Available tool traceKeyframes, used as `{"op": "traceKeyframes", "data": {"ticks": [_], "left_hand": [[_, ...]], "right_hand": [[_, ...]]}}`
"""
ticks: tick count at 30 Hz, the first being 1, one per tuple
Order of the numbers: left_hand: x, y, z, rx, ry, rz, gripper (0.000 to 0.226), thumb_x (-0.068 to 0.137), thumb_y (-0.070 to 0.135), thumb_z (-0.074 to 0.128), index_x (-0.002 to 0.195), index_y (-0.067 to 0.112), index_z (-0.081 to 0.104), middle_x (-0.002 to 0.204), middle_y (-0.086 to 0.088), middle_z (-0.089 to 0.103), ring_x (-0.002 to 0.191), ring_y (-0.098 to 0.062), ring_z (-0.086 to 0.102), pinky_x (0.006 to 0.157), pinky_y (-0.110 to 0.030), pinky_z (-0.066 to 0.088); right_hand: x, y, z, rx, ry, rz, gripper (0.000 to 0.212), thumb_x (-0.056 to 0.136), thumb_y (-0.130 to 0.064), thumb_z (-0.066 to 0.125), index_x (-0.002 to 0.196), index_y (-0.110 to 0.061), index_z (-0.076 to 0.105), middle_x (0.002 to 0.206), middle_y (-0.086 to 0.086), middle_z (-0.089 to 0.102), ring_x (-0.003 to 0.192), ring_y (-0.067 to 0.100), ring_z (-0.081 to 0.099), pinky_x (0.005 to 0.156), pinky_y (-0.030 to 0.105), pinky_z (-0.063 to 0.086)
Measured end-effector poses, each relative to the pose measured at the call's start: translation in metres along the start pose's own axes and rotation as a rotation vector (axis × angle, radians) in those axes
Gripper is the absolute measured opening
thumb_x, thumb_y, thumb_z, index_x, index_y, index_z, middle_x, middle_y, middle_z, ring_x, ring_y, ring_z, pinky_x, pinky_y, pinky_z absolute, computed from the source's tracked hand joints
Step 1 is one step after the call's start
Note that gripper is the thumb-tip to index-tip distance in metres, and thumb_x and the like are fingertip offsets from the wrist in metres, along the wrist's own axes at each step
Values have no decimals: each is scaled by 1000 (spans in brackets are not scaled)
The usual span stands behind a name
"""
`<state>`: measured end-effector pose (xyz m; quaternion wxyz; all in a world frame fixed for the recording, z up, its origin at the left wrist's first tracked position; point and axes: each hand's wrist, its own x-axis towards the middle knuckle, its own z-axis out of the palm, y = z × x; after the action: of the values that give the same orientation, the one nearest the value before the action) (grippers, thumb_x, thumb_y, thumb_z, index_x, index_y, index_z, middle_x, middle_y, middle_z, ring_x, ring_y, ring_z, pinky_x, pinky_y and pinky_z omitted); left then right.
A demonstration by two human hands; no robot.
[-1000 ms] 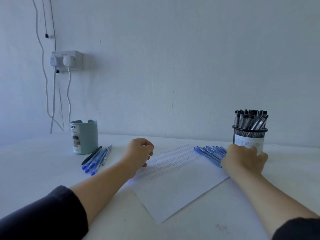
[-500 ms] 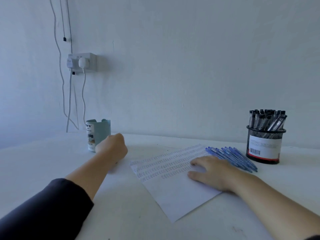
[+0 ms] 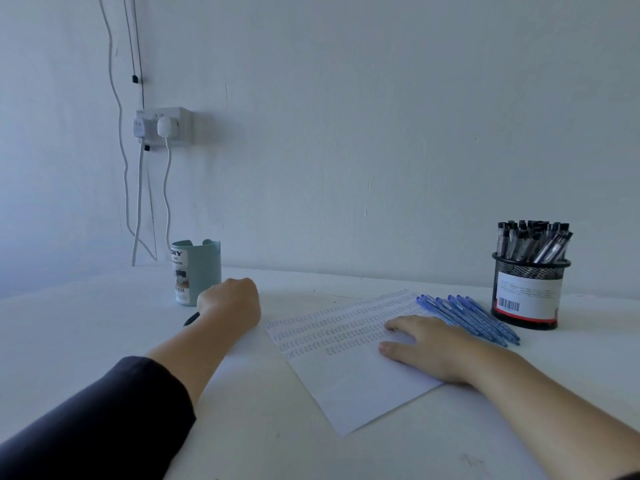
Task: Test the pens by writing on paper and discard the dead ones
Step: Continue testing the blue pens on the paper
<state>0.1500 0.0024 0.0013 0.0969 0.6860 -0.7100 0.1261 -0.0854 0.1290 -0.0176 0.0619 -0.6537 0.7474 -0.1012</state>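
A white sheet of paper (image 3: 349, 372) with rows of blue scribbles lies on the table. My right hand (image 3: 427, 346) rests flat on its right part, fingers straight. Several blue pens (image 3: 467, 317) lie in a row just beyond that hand, partly on the sheet's far corner. My left hand (image 3: 230, 303) is curled, knuckles up, left of the sheet and in front of a teal cup (image 3: 195, 271). It covers the spot beside the cup; only a dark pen end (image 3: 191, 319) shows by the wrist. What the fingers hold is hidden.
A black mesh holder (image 3: 528, 294) full of black-capped pens stands at the right, behind the blue pens. The white wall runs close behind the table. A wall socket (image 3: 162, 126) with hanging cables is at the upper left.
My left hand moved left from the sheet's edge to the pens by the teal cup. My right hand came away from the blue pens and lies flat on the paper.
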Motion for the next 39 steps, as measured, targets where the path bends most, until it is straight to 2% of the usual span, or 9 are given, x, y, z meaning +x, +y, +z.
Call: {"op": "traceKeyframes", "data": {"ticks": [9,13,16,20,22,25,28,34,39], "left_hand": [[-3,3,-8,-156,118,-46,7,93,12,47,94,12,54,86,-4,57,87,-26,58,66,-31,43],[1,7,-9,-820,253,4,10,89,13,58,80,9,61,73,-5,63,64,-19,56,56,-26,44],[-9,19,-16,-1388,67,54,9,82,4,69,73,6,64,63,-4,62,52,-12,44,48,-23,39],[-22,35,-22,-1670,-136,103,12,81,4,72,71,6,64,56,-3,58,51,-11,46,44,-20,40],[-28,43,-22,-1781,-188,106,12,84,6,69,74,6,62,57,-3,55,51,-11,44,42,-19,39],[-34,54,-23,-1936,-243,67,13,88,10,65,77,6,60,58,-3,48,52,-12,40,40,-18,36],[-36,55,-21,-2003,-292,43,14,90,14,63,80,6,58,61,-3,46,53,-12,37,41,-18,36],[-49,67,-13,-1750,-463,239,10,91,10,61,82,7,63,72,-5,60,59,-13,52,46,-23,42],[-50,70,-14,-1756,-376,183,23,96,17,54,76,6,58,62,-3,61,53,-13,58,46,-22,45]], "right_hand": [[-4,-1,-3,-19,6,22,59,91,-62,39,143,-34,34,151,-9,34,139,17,30,114,38,22],[-3,-3,-2,-34,87,7,64,92,-59,43,147,-31,26,153,-8,32,141,16,28,114,38,23],[-1,-2,-3,4,199,-27,68,93,-53,46,150,-28,17,154,-7,29,140,17,28,113,40,24],[-3,-9,-5,92,282,-98,67,96,-47,44,151,-27,12,152,-4,31,136,20,33,112,41,26],[-3,-14,-6,114,304,-120,55,99,-42,42,147,-26,22,139,-4,47,121,19,47,106,38,31],[-2,-19,-4,119,362,-163,29,101,-33,41,127,-22,47,83,-13,53,88,15,47,84,31,34],[-1,-23,-2,127,369,-184,18,101,-30,41,107,-18,54,69,-15,43,80,14,43,76,29,29],[-4,-31,-3,116,335,-214,18,100,-34,41,91,-20,38,70,-8,44,72,20,44,70,32,28],[-3,-34,-1,-26,286,-206,35,101,-39,33,70,-23,31,66,-7,43,63,13,39,79,35,29]]}}
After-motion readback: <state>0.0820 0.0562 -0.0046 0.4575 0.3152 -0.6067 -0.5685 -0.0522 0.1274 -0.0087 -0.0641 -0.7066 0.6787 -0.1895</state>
